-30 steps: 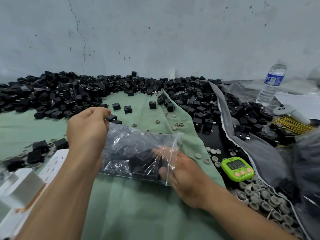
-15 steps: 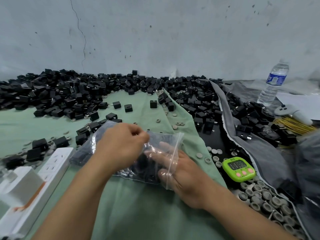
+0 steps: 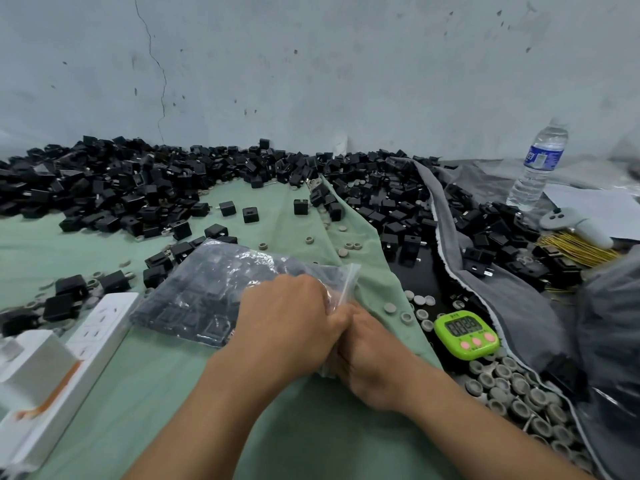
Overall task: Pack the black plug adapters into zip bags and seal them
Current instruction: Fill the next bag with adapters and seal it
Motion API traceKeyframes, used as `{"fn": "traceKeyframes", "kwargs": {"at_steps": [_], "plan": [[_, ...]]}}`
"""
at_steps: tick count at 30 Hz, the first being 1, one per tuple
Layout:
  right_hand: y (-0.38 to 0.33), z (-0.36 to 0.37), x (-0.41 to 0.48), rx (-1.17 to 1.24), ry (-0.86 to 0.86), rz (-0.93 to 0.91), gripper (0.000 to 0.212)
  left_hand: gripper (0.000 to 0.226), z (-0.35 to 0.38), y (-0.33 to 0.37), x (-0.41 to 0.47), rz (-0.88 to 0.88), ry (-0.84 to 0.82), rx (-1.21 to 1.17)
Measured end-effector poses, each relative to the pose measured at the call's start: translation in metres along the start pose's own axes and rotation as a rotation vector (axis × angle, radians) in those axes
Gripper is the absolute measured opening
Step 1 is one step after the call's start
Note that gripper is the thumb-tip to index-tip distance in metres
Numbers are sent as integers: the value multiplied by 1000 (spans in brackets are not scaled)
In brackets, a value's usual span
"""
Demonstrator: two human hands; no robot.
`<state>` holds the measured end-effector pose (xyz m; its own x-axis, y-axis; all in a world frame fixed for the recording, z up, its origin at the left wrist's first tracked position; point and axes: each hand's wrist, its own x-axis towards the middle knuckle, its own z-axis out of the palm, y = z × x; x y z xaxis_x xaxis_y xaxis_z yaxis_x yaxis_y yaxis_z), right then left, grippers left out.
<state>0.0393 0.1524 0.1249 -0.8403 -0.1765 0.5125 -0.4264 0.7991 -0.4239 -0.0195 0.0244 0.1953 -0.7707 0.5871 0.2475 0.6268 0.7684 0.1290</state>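
A green cloth (image 3: 173,403) covers the surface below a cracked pale wall, with black plug adapters (image 3: 138,188) heaped along its far edge. Near the cloth's middle lies the clear zip bag (image 3: 207,292), crinkled and packed flat with adapters, its right-hand mouth end pinched between the left hand (image 3: 291,327) and right hand (image 3: 374,362), fingers curled tight on the plastic. Bare cloth lies toward the near edge; a white power strip (image 3: 100,327) borders the bag's left, and a green timer (image 3: 465,334) sits just off the cloth's right edge.
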Motion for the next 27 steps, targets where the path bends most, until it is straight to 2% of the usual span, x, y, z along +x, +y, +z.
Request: {"fn": "traceKeyframes", "kwargs": {"at_steps": [1, 3, 6, 7, 10, 12, 13, 14, 15, 17, 19, 21, 24, 27], "plan": [[4, 3, -5, -80, -21, 32, 29, 54, 0, -1, 0, 13, -26, -26], [5, 8, -7, -90, -59, 127, 40, 48, 0, -3, 2, 37, -78, -107], [1, -8, 1, 209, 59, 136, 31, 39, 0, -8, 6, 24, -136, -290], [-2, -16, 0, 197, 100, 181, 32, 38, -1, -9, 7, 12, -144, -336], [3, -54, 1, 107, 376, 402, 20, 36, -4, -20, 13, -69, -82, -375], [16, -81, 10, 43, 550, 503, 24, 28, -11, -35, 19, -187, 29, -430], [27, -92, 18, -40, 573, 558, 25, 23, -16, -45, 23, -238, 102, -443], [42, -102, 27, -148, 525, 630, 23, 20, -22, -56, 25, -288, 169, -445], [56, -109, 38, -263, 407, 701, 22, 19, -26, -65, 27, -340, 219, -446], [89, -114, 60, -473, 66, 810, 32, 18, -30, -78, 27, -428, 260, -454], [117, -107, 80, -522, -225, 875, 50, 17, -28, -78, 26, -442, 256, -436], [136, -96, 90, -523, -390, 912, 62, 17, -24, -72, 25, -401, 223, -417], [150, -81, 86, -612, -439, 896, 61, 15, -21, -68, 30, -352, 161, -397], [140, -79, 80, -634, -231, 889, 54, 15, -22, -73, 32, -373, 137, -396]]}}
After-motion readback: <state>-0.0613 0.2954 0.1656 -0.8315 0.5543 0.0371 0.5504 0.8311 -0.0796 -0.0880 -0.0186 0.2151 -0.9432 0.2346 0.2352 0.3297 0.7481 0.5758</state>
